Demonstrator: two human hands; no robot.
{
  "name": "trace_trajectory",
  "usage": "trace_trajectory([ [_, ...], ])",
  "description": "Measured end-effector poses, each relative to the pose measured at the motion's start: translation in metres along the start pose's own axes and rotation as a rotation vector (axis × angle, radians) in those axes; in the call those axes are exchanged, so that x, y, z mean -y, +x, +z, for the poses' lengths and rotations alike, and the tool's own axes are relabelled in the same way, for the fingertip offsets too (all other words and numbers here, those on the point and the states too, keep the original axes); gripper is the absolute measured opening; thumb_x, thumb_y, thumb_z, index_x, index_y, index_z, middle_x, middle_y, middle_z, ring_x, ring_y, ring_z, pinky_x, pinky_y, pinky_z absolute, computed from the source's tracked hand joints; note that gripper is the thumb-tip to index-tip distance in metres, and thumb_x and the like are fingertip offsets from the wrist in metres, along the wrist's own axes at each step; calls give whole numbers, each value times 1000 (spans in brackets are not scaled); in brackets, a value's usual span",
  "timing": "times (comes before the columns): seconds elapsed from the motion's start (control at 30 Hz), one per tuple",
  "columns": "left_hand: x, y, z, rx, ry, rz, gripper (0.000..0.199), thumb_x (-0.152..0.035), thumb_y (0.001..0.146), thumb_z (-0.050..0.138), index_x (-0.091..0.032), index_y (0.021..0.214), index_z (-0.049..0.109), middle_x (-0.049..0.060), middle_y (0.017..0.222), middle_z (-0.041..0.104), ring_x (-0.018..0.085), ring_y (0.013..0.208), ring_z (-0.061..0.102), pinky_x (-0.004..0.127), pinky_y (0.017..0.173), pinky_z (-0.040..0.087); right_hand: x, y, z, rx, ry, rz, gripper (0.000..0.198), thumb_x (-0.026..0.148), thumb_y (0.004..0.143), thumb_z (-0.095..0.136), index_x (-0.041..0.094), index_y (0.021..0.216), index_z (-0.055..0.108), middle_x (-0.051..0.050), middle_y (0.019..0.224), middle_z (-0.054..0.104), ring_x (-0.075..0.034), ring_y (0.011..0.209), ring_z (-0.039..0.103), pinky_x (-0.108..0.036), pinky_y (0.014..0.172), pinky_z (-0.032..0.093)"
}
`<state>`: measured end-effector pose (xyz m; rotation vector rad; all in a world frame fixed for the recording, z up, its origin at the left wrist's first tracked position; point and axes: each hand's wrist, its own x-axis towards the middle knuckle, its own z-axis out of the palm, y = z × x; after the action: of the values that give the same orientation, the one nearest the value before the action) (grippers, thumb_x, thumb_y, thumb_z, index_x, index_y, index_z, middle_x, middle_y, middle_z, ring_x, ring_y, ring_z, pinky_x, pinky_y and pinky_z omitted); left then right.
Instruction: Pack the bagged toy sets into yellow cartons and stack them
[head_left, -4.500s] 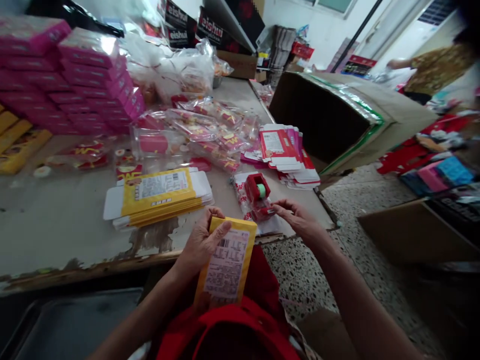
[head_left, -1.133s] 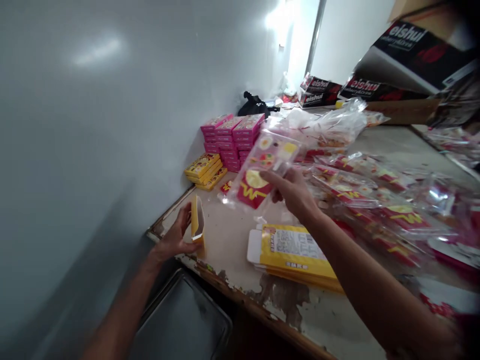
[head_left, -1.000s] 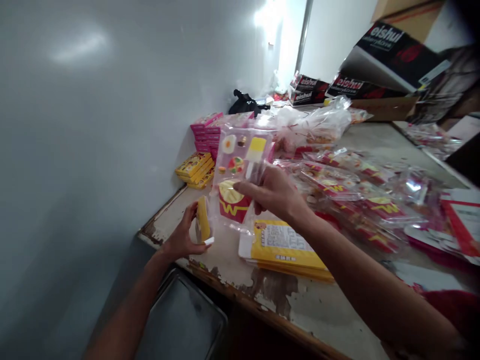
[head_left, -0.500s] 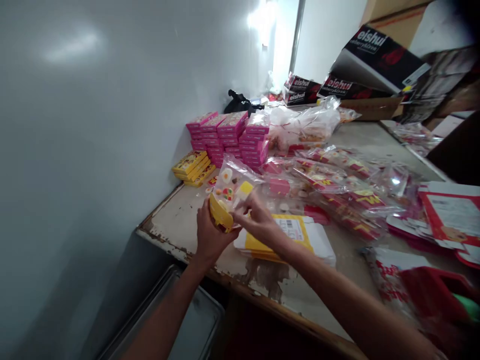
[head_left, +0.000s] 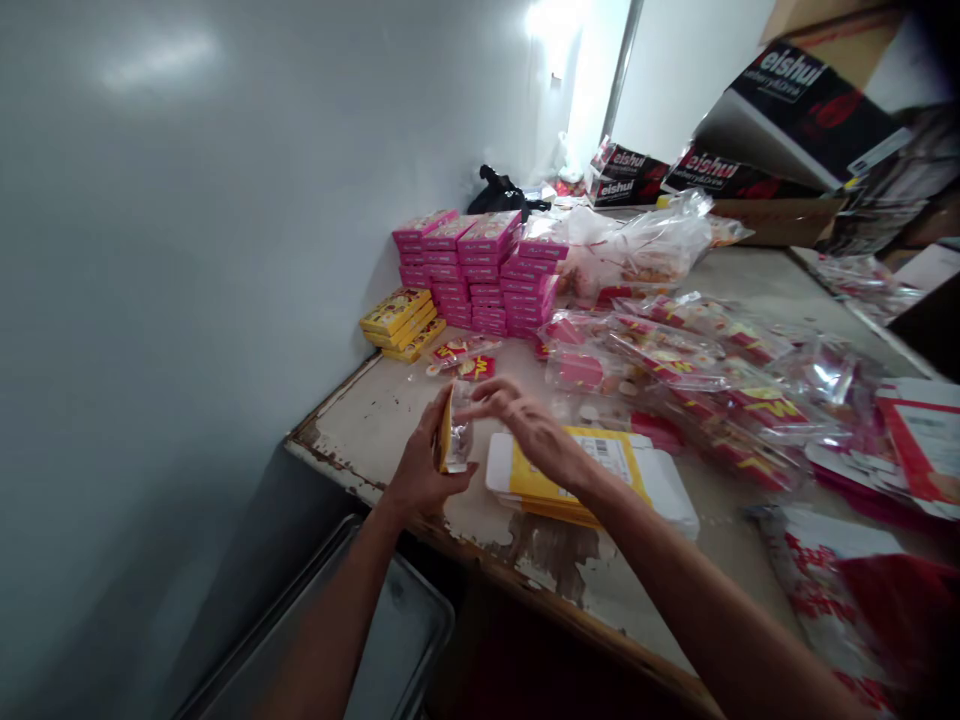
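My left hand [head_left: 418, 472] grips a small yellow box [head_left: 445, 445], held upright on edge above the table near its front edge. At the box's opening shows a clear plastic bag [head_left: 460, 430], mostly inside; its contents are hidden now. My right hand [head_left: 534, 428] reaches in from the right with its fingers stretched out, the fingertips at the bag and the mouth of the box. Just under my right forearm lies a stack of flattened yellow-and-white boxes [head_left: 562, 480].
Stacked pink boxes [head_left: 487, 235] and a few yellow boxes [head_left: 397, 315] stand by the wall. Clear bags with red-and-yellow packets [head_left: 750, 400] cover the table's middle. Black cartons [head_left: 787, 110] are behind. A metal tray [head_left: 405, 620] sits below the table's worn edge.
The clear bag with its toy-like pieces, earlier sticking up out of the box, has gone down into it. My left hand has turned the box more upright. The right fingers have straightened.
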<state>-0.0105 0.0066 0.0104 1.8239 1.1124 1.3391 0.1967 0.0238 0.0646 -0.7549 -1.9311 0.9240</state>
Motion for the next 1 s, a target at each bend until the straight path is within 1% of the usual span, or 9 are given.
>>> trace_trajectory([
  [0.07,8,-4,-14,-1,-136,-89,78,-32,59,90,-17,132,66,12,118,75,33,112,71,43,98,58,-17,5,8,-149,201,47,46,62,100,52,29,129,67,-7,131,62,-23,121,59,-40,102,50],
  [0.17,22,-13,-20,-178,-292,-181,49,-46,73,83,-16,110,73,8,92,78,26,84,75,34,73,62,-38,13,40,-186,435,102,65,59,94,64,33,150,44,-7,123,69,-23,108,67,-37,91,57],
  [0.27,32,-18,-10,-464,-319,-147,50,-44,88,74,-23,130,59,4,104,75,20,91,73,29,79,60,-47,16,78,-285,518,105,64,54,98,60,34,153,36,-5,116,73,-21,96,70,-35,87,58],
  [0.37,36,-20,0,-670,-316,-79,63,-37,91,74,-29,144,42,6,116,71,18,102,71,29,90,58,-49,18,103,-377,480,55,59,44,100,59,36,153,34,-7,129,69,-22,108,70,-36,91,58],
  [0.57,54,-24,-2,-569,-103,62,47,-39,100,61,-26,142,45,13,138,59,23,122,63,35,101,54,-68,11,114,-481,340,28,59,36,103,56,38,157,34,-7,151,55,-24,133,57,-42,108,51],
  [0.7,66,-26,-15,-452,82,135,43,-39,103,54,-26,143,45,13,136,58,24,124,60,38,105,50,-80,5,110,-465,165,10,43,38,103,54,33,146,50,-8,147,57,-27,136,53,-46,112,46],
  [0.77,65,-23,-23,-408,165,183,35,-40,103,53,-25,134,52,11,126,61,24,119,60,39,102,51,-78,6,104,-422,137,-14,31,39,103,54,33,133,58,-7,133,63,-27,125,58,-44,106,49],
  [0.87,48,-16,-34,-435,273,300,19,-38,101,56,-24,113,60,8,110,62,23,108,61,37,94,52,-64,11,94,-383,185,-17,14,38,104,52,30,109,63,-3,107,63,-22,97,61,-33,81,54],
  [1.0,16,-7,-40,-461,291,223,15,-30,101,59,-21,89,63,5,101,67,18,99,65,32,90,53,-46,18,79,-301,111,-29,22,35,105,51,25,88,59,-4,99,56,-20,90,58,-32,75,52],
])
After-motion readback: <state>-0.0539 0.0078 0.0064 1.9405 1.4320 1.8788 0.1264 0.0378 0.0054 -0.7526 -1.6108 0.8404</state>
